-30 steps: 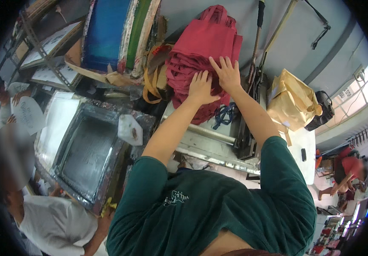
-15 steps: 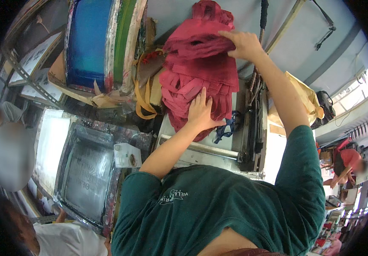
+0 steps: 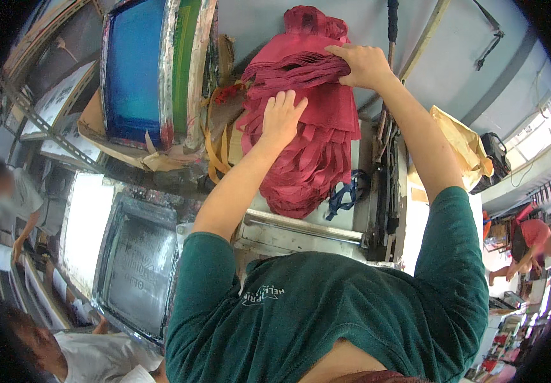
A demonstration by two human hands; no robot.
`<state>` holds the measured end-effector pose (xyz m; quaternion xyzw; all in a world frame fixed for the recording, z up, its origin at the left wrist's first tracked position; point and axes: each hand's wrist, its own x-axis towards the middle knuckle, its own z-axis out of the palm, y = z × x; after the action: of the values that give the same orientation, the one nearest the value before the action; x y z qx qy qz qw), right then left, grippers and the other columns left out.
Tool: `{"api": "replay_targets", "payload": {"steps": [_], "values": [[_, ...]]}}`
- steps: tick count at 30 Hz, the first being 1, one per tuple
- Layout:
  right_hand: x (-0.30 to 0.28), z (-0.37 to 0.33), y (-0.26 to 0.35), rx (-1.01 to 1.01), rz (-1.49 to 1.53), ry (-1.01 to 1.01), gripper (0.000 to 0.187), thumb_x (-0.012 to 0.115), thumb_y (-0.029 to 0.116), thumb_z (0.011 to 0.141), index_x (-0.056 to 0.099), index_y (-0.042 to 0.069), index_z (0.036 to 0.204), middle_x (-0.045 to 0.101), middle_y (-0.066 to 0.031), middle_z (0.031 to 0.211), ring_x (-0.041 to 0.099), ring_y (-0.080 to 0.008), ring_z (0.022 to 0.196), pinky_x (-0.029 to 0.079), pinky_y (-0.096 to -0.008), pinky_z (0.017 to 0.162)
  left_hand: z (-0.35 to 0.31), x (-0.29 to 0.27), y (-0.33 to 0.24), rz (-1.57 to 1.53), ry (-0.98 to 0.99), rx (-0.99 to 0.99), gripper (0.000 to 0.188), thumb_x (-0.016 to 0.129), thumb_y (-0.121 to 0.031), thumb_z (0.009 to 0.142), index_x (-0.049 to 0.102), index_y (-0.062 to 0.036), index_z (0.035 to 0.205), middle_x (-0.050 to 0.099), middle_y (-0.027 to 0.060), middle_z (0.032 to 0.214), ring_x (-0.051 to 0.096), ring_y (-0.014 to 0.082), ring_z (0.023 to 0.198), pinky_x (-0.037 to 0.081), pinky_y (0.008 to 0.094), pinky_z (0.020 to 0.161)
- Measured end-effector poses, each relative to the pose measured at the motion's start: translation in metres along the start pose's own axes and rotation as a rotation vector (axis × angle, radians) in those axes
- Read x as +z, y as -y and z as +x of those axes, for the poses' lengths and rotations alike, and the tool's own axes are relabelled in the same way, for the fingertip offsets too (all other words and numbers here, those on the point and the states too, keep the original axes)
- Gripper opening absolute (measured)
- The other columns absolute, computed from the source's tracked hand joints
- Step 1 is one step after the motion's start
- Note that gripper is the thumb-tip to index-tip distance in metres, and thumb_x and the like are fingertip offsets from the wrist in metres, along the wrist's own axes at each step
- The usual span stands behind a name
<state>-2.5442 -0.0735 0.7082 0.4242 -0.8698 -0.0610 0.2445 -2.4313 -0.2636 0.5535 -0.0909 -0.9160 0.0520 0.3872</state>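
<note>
Both our arms stretch forward to the red bags (image 3: 326, 118) piled before us. Our right hand (image 3: 366, 67) pinches the upper folds' right edge between thumb and fingers; our left hand (image 3: 282, 121), palm down, has fingers slightly spread, contact unclear.

Red bags (image 3: 326, 115) of matt cloth, a bar (image 3: 304, 228) of shiny metal
The golden bag (image 3: 457, 137) seems to be creased paper with slight gloss; the blue panel (image 3: 134, 70) is smooth and glossy, its frame (image 3: 168, 70) rough with stains; the green shirt (image 3: 333, 287) is matt cloth.
</note>
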Motion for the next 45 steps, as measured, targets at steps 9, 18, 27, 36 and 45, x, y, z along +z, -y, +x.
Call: {"api": "replay_targets", "payload": {"steps": [9,18,27,36,45], "values": [[-0.008,0.005,-0.034,0.156,0.055,-0.074,0.081,0.077,0.037,0.064,0.045,0.03,0.138,0.064,-0.0061,0.114,0.064,-0.0278,0.1,0.053,-0.0457,0.083,0.067,0.008,0.029,-0.043,-0.164,0.167,0.015,0.068,-0.026,0.077,0.067,-0.0141,0.086,0.055,0.0004,0.093,0.051,0.0209,0.092,0.04,0.0373,0.075],[0.01,-0.022,0.032,0.199,-0.178,-0.366,0.106,0.08,0.054,0.057,0.035,0.014,0.144,0.052,-0.0079,0.125,0.044,-0.0289,0.123,0.03,-0.0644,0.101,0.099,0.009,0.036,-0.015,-0.231,0.111,0.016,0.066,-0.029,0.081,0.065,-0.0133,0.079,0.062,0.0011,0.077,0.056,0.0205,0.08,0.038,0.0368,0.073],[0.061,-0.051,0.052,0.35,-0.067,-0.257,0.106,0.083,0.042,0.063,0.026,0.023,0.15,0.056,-0.004,0.108,0.053,-0.0254,0.111,0.031,-0.0626,0.102,0.062,0.014,0.011,-0.121,-0.382,0.255,0.01,0.066,-0.022,0.079,0.063,-0.013,0.076,0.06,-0.0011,0.076,0.055,0.0185,0.08,0.039,0.0364,0.077],[0.06,-0.048,0.023,0.227,-0.046,-0.353,0.051,0.08,0.024,0.058,0.06,0.016,0.104,0.065,-0.0011,0.094,0.063,-0.022,0.096,0.043,-0.0452,0.096,0.048,-0.036,-0.025,-0.386,-0.696,-0.049,0.019,0.071,-0.028,0.079,0.062,-0.0132,0.085,0.055,0.0001,0.077,0.055,0.019,0.079,0.041,0.0359,0.073],[0.007,-0.105,0.039,0.037,-0.082,-0.456,0.05,0.072,0.019,0.057,0.064,0.017,0.106,0.065,-0.0009,0.106,0.061,-0.0216,0.102,0.042,-0.0474,0.095,0.01,-0.042,0.053,-2.35,0.413,-1.051,0.116,0.044,-0.091,0.068,0.027,-0.0069,0.147,0.035,0.0174,0.146,0.043,0.035,0.129,0.042,0.0511,0.103]]}}
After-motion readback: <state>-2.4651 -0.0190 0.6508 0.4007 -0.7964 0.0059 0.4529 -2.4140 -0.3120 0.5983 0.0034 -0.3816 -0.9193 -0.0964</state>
